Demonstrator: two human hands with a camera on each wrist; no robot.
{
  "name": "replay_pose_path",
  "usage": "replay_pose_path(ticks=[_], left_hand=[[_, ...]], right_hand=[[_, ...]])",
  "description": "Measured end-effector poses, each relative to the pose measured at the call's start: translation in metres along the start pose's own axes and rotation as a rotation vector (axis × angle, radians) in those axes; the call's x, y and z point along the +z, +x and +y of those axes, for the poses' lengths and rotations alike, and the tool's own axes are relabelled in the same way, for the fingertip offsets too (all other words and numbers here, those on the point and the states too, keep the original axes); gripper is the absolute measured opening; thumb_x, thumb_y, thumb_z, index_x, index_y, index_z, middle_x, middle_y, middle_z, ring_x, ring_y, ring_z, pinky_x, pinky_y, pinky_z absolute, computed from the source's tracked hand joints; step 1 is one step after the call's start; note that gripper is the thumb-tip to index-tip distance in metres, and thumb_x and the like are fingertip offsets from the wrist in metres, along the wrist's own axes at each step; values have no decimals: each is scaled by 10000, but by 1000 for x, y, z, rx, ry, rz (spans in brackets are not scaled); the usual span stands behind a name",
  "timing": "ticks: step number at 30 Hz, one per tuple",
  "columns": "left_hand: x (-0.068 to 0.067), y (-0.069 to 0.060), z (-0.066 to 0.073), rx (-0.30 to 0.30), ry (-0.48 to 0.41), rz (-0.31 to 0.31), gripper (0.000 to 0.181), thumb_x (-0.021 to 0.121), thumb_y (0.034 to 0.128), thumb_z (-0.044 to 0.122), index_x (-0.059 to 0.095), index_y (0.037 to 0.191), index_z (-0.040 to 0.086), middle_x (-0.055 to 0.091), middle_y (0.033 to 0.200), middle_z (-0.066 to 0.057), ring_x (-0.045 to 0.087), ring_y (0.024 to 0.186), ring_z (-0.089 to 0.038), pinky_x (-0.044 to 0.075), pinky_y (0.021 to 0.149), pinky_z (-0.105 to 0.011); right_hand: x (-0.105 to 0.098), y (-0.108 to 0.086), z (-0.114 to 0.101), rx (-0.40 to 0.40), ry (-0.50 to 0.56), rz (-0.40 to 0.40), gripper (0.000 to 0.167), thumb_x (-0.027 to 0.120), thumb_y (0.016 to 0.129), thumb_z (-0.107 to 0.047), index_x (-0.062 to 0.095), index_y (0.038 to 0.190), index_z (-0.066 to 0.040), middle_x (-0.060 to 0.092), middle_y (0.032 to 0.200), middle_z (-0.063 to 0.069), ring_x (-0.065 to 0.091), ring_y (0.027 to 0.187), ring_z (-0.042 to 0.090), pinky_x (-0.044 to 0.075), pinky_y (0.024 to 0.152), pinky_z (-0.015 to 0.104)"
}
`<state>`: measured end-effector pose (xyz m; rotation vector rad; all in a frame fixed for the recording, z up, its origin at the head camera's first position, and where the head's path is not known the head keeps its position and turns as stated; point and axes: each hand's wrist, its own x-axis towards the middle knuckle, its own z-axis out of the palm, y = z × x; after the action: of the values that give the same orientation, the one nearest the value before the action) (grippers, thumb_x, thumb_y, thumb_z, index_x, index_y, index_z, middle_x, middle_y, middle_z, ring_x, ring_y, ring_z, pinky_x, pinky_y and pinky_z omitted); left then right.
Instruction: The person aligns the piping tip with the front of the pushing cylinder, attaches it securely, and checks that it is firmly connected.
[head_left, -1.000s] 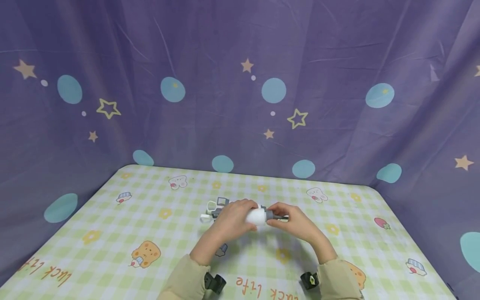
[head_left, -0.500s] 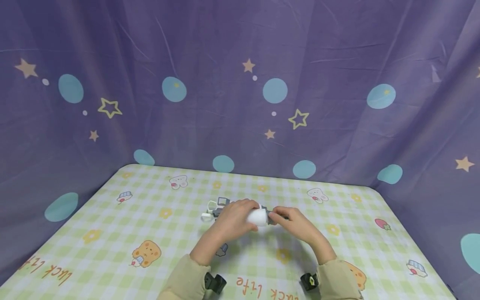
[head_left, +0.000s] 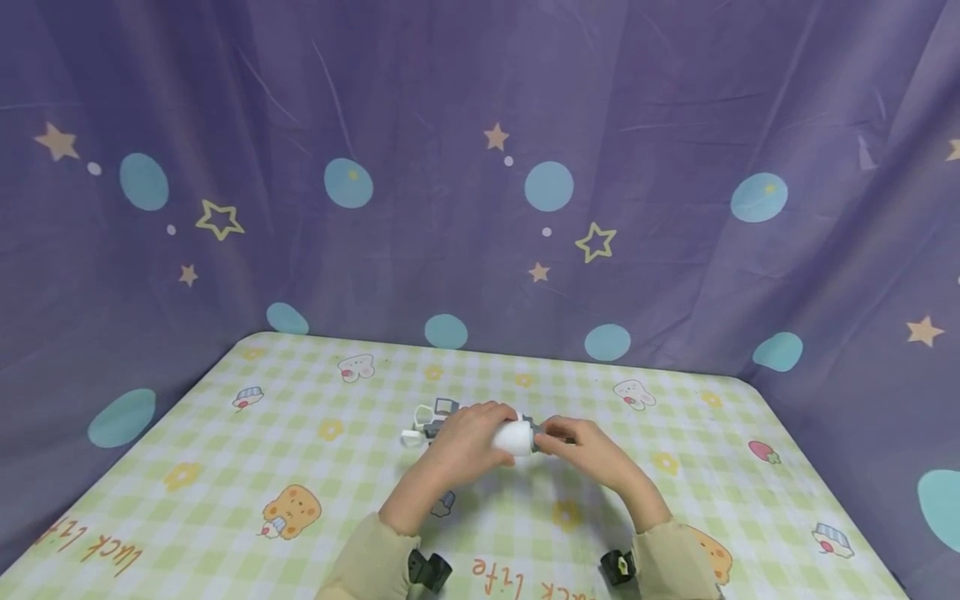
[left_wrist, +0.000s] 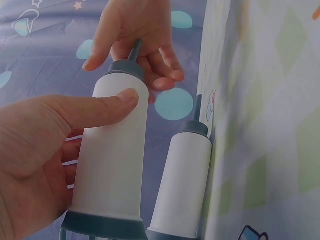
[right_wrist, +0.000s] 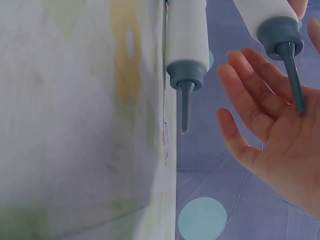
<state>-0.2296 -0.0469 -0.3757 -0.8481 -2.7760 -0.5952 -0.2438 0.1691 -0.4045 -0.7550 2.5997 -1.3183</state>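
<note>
My left hand grips the white barrel of a syringe-like dispenser, its thumb lying along the side. The barrel has a dark grey collar and a thin grey nozzle at one end, and a grey flange at the other. My right hand is at the nozzle end, fingers spread and loosely bent, with the nozzle in front of its palm. Whether a fingertip touches the collar I cannot tell. A second similar dispenser lies on the table beside the held one, largely hidden in the head view.
White loops and a grey square frame stick out left of my left hand. A green-and-white checked cloth with printed cartoons covers the table. A purple curtain hangs behind its far edge.
My right fingers closed in on the grey collar half a second ago and have since opened out a little around the nozzle. The left hand keeps its grip in the same place.
</note>
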Motion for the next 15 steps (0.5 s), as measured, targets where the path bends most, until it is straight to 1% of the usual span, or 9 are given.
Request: replay_pose_path(ticks=[2,3,5,8,11,15], left_hand=[[0,0,0,2,1,2,467,780,695,299,597,1103,165,631,1030,14,590,864,-151,467,715,-300],[0,0,0,3,1,4,468,782,692,296,598,1101,162,632,1026,12,591,862,-152,467,715,-300],[0,0,0,3,-3,8,470,786,686,286,600,1098,156,635,1019,8,592,859,-156,467,716,-301],[0,0,-1,3,-6,12,469,789,683,274,603,1095,148,638,1017,1,594,855,-162,467,711,-305],[0,1,-2,3,-5,11,467,790,683,274,604,1092,149,639,1014,0,595,850,-163,467,703,-306],[1,1,-2,6,3,13,468,790,682,280,604,1091,153,638,1010,3,596,848,-161,469,705,-307]], right_hand=[[0,0,0,-6,4,22,279,543,885,-420,604,1076,-227,631,1046,-50,589,982,174,469,835,376],[0,-1,0,-13,7,36,306,584,861,-413,595,1102,-225,626,1065,-48,585,989,175,467,844,396],[0,-1,-1,-39,9,64,369,659,810,-386,580,1128,-214,614,1085,-40,581,975,179,460,845,429],[-1,-2,-3,-84,12,91,426,735,752,-312,573,1129,-195,599,1101,-18,573,951,191,459,824,444],[-1,-3,-10,-109,13,103,403,747,748,-214,575,1110,-167,589,1105,12,569,949,218,466,808,443],[-4,-8,-28,-121,16,111,324,713,776,-116,587,1075,-96,597,1077,59,574,944,255,475,804,432]])
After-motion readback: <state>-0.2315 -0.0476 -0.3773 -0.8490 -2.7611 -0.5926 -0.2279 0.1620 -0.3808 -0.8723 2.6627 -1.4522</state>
